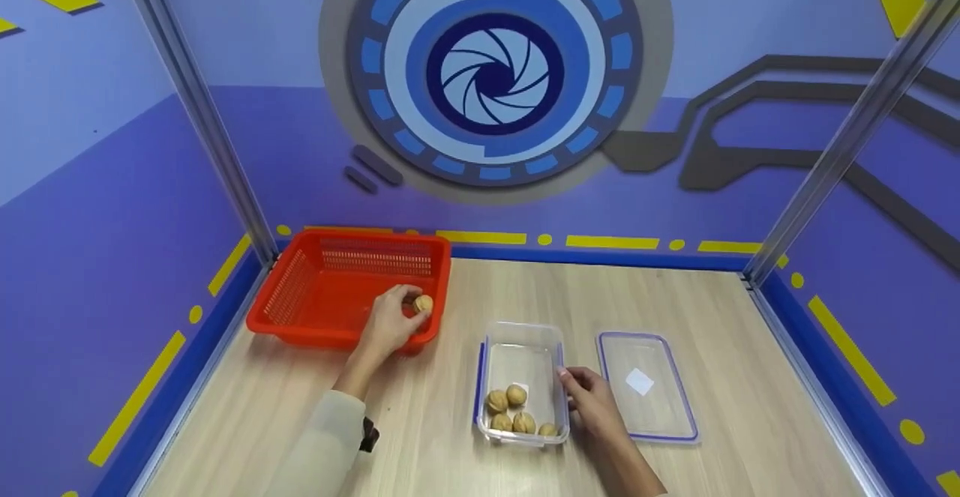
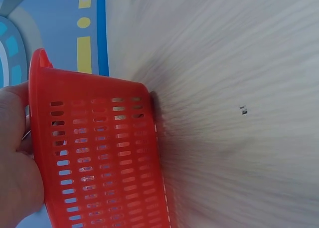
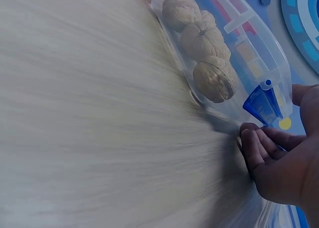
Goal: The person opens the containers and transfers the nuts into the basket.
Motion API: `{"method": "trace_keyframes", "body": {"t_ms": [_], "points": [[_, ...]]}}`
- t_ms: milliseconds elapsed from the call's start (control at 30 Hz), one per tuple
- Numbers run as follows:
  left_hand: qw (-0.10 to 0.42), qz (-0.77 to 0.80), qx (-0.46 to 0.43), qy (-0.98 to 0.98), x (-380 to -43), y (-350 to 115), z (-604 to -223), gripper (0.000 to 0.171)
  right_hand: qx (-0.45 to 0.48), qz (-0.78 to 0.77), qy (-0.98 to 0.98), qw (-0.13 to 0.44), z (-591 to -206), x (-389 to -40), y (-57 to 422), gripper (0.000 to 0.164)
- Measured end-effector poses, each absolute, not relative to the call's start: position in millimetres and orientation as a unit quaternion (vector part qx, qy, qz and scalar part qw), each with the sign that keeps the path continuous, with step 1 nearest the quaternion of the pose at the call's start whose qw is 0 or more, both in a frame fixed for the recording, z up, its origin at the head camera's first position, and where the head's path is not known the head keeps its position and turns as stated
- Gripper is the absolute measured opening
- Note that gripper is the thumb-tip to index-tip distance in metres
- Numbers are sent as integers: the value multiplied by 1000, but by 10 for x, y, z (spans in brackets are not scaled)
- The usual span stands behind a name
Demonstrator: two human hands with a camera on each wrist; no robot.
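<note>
Left grip point(image 1: 390, 323) pinches walnut point(image 1: 424, 303) at fingertips, over red basket point(image 1: 330, 294); right grip point(image 1: 594, 402) holds clear container point(image 1: 525, 358) by rim.

left grip point(image 1: 391, 320): thumb and fingers pinching | right grip point(image 1: 592, 401): thumb above bent fingers

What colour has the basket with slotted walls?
The basket is red; the head view shows it best.
</note>
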State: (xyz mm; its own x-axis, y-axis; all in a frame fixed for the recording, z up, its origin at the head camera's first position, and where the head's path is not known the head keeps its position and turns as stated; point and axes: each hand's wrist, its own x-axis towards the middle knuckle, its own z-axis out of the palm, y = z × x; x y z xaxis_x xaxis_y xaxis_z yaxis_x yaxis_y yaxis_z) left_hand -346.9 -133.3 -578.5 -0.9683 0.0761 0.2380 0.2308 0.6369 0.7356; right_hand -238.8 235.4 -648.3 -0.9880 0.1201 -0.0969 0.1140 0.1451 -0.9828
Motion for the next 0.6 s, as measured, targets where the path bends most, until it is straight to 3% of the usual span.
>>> {"method": "trace_keyframes", "body": {"t_ms": [600], "points": [[70, -395, -69, -913, -3487, -1334, -5768, 44, -82, 651, -755, 1, -6459, -2392, 2330, 41]]}}
